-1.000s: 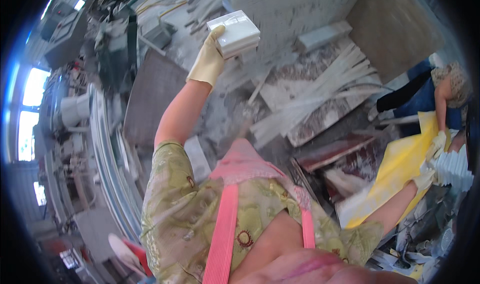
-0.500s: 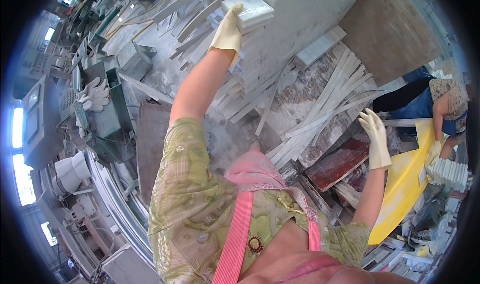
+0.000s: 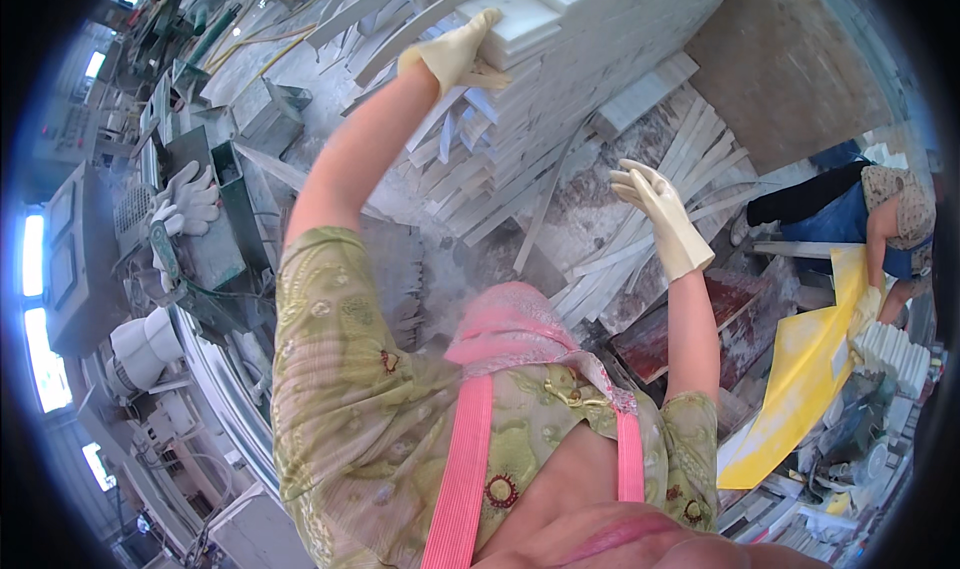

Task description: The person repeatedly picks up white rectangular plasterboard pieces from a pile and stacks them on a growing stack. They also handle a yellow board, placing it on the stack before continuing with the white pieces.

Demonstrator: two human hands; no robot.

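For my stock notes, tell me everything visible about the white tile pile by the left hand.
The white tile pile looks like smooth, slightly glossy stone or ceramic: flat, straight-edged layers, too blended to count. It lies flat at the left end of a long pale stack. The gloved left hand is at its left edge, one digit over the top, seemingly touching.

The white tiles lie flat, one on another, at the left end of the big white stack. They are square-cornered, with a smooth, pale top face; how many there are is hard to tell. Just to their right, the stack's top shows faint grey streaks. The stack stands upright in many layers.
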